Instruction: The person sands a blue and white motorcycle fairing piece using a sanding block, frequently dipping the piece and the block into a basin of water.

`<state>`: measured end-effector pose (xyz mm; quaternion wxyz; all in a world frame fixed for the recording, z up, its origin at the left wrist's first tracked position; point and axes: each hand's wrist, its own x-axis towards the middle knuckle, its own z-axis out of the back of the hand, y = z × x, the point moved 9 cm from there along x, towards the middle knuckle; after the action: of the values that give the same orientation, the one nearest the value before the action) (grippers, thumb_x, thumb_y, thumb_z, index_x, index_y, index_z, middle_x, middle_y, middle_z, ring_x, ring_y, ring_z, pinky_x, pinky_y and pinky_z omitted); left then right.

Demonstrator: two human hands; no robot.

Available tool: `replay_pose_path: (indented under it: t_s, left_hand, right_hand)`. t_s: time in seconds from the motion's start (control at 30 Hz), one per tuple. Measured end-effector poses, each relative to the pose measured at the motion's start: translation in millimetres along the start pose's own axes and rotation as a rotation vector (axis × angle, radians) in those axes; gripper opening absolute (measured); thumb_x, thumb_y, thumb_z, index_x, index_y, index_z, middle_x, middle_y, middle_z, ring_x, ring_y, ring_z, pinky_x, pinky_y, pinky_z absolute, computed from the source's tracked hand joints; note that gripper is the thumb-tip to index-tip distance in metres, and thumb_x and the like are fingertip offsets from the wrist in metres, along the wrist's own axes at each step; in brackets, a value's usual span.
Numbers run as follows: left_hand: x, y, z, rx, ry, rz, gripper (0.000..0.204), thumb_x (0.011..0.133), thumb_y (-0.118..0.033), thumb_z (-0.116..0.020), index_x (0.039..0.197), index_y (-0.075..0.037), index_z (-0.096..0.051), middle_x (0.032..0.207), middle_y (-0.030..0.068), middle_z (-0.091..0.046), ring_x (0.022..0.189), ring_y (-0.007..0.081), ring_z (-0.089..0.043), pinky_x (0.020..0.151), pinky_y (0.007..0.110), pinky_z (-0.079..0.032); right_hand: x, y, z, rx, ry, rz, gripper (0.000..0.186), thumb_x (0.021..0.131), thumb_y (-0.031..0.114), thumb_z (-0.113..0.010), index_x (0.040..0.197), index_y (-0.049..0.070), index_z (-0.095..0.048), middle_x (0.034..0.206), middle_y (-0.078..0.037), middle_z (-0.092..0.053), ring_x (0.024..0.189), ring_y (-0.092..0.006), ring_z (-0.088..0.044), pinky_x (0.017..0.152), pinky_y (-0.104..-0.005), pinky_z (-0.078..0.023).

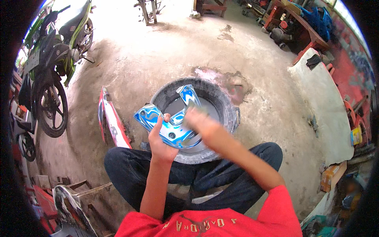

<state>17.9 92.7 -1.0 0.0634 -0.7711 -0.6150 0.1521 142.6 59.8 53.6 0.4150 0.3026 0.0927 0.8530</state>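
Note:
My left hand [162, 140] grips a U-shaped plastic panel [154, 123] with blue, white and silver swirls, its thumb lying on the upper face. The panel is tilted above a round black tub [166, 89] that holds cloudy grey water [209, 108]. My right hand [199, 122] is over the panel's right part, its fingers bent down against the surface and blurred by motion. A dull grey-green piece [190, 136] shows beneath those fingers; its kind is too smeared to tell. Round holes show in the panel, one near the lower middle.
Red-and-white body panels [114, 124] lie on the concrete floor left of the tub. A motorcycle [51, 71] stands farther left. A large pale sheet [319, 106] lies at the right, near a cardboard box [333, 176]. Wet stains [237, 83] mark the floor behind the tub.

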Motion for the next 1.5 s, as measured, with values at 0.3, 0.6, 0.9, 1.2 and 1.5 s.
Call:
replay_pose_path:
  t_s: [0.3, 0.6, 0.9, 1.2, 1.5]
  left_hand:
    - [0.3, 0.1, 4.2, 0.066, 0.02, 0.043, 0.022, 0.105, -0.031, -0.052, 0.103, -0.009, -0.052, 0.104, 0.0145, -0.065, 0.095, 0.029, -0.068, 0.085, 0.047, -0.056]
    - [-0.3, -1.4, 0.5, 0.069, 0.013, 0.028, 0.019, 0.104, -0.029, -0.056, 0.104, -0.01, -0.055, 0.097, 0.007, -0.063, 0.098, 0.029, -0.067, 0.086, 0.045, -0.056]
    - [0.1, 0.1, 2.2, 0.047, 0.028, 0.074, 0.022, 0.104, -0.03, -0.054, 0.101, -0.009, -0.056, 0.101, 0.0149, -0.067, 0.098, 0.0303, -0.067, 0.09, 0.045, -0.054]
    - [3.4, -6.6, -1.0, 0.041, 0.05, -0.019, 0.02, 0.104, -0.029, -0.055, 0.102, -0.009, -0.055, 0.101, 0.0107, -0.064, 0.101, 0.0289, -0.066, 0.089, 0.046, -0.054]
    - [0.0, -2.0, -4.1, 0.06, 0.039, 0.06, 0.021, 0.105, -0.029, -0.054, 0.1, -0.009, -0.054, 0.097, 0.0086, -0.062, 0.101, 0.0278, -0.065, 0.091, 0.043, -0.052]
  right_hand:
    - [2.8, -7.2, -0.9, 0.092, 0.088, -0.068, 0.053, 0.091, -0.002, -0.051, 0.144, -0.002, -0.05, 0.147, -0.024, -0.052, 0.14, -0.0335, -0.049, 0.118, -0.0429, -0.038]
    - [-2.1, 5.0, -4.8, -0.007, 0.015, -0.001, 0.053, 0.089, 0.0, -0.054, 0.142, -0.001, -0.051, 0.143, -0.024, -0.056, 0.135, -0.0349, -0.054, 0.113, -0.045, -0.044]
    - [0.6, 17.8, -7.1, -0.045, 0.016, 0.093, 0.049, 0.088, 0.004, -0.055, 0.136, -0.007, -0.052, 0.134, -0.027, -0.06, 0.125, -0.0356, -0.061, 0.107, -0.0436, -0.049]
    - [-4.6, 7.7, -10.9, 0.026, 0.033, 0.042, 0.05, 0.09, 0.001, -0.052, 0.14, -0.002, -0.053, 0.144, -0.023, -0.055, 0.135, -0.0357, -0.053, 0.114, -0.0441, -0.042]
    - [-3.0, 18.7, -11.9, 0.051, 0.094, 0.061, 0.05, 0.089, 0.0, -0.053, 0.14, -0.004, -0.053, 0.145, -0.024, -0.053, 0.136, -0.0342, -0.053, 0.113, -0.0444, -0.044]
